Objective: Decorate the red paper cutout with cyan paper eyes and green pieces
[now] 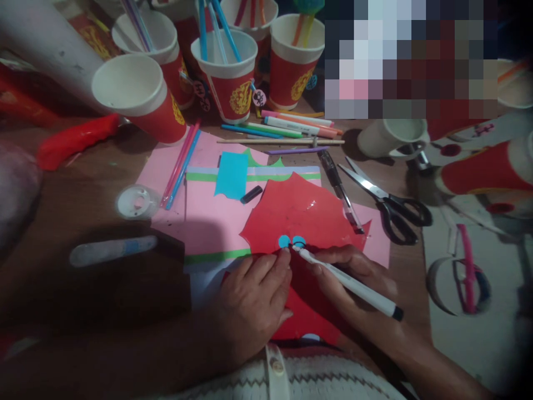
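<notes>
My right hand point(353, 272) grips a white marker point(358, 289) with a black end, its tip at a small blue paper circle point(298, 241) that bears a black curved line. A second blue circle point(283, 241) sits just left of it. Both are on a red paper cutout point(297, 205) with a scalloped edge. Flat on the red paper, my left hand point(258, 294) has its fingers stretched out, fingertips just below the circles. A black marker cap point(251, 194) lies by the cutout's upper left edge, near a blue paper piece point(232, 175).
Pink paper point(216, 222) lies under the cutout. Black-handled scissors point(387, 200) and a pen point(341, 191) are to the right. Several red paper cups point(233, 89) stand at the back, behind markers point(291, 125). A tape roll point(139, 201) and a clear tube point(113, 251) lie left.
</notes>
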A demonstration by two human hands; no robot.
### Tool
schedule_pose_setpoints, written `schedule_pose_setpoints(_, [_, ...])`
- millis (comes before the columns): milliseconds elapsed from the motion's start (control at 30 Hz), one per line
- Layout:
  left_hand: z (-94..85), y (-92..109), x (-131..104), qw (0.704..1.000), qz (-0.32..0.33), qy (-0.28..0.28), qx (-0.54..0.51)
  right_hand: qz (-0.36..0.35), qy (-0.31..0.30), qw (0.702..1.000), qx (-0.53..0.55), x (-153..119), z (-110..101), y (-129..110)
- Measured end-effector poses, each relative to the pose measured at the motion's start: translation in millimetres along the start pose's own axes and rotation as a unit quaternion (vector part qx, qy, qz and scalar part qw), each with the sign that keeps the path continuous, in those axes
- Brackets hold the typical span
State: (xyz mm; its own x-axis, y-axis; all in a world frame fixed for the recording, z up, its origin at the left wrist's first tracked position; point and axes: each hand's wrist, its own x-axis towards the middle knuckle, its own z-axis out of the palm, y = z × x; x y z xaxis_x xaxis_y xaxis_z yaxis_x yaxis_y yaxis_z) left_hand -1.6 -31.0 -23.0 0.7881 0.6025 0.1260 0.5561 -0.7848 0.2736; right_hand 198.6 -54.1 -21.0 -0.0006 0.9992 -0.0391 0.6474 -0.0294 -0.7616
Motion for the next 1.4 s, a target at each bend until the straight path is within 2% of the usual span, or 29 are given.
schedule_pose_setpoints(200, [0.8,1.3,0.2,1.0,0.002,0.005,-0.004,0.022,0.012,0.999,0.025,-0.2,1.6,-0.5])
schedule_pose_setpoints(433, [0.2,0.7,0.6,1.0,-0.002,-0.003,0.008,0.018,0.045,0.999,-0.003,3.2,-4.8,-3.3])
schedule_pose_setpoints(633, [-0.3,1.5,0.9,1.0,-0.009,0.006,0.009,-0.029,0.003,1.0,0.007,5.8,-4.9,-2.2])
schedule_pose_setpoints(767, [-1.1,1.2,0.7,1.0,-0.009,0.006,0.008,-0.008,0.017,0.999,0.035,2.4,-3.8,1.0])
schedule_pose_setpoints(900, [-1.4,0.7,-0.2,1.0,-0.009,0.005,0.0,0.021,-0.003,0.997,0.069,-1.8,-2.4,2.7])
schedule_pose_setpoints(1000, [-0.4,0.5,-1.0,1.0,-0.01,0.005,-0.005,0.025,0.005,0.998,0.062,-0.7,-2.8,1.0])
schedule_pose_setpoints(1200, [0.2,-0.1,-1.2,1.0,-0.008,0.001,0.008,-0.022,0.019,0.998,0.048,6.5,-7.0,-3.4])
schedule_pose_setpoints(1400, [-2.5,0.6,-0.1,1.0,-0.012,-0.011,0.009,-0.08,-0.025,0.996,0.014,12.3,-12.7,-3.8])
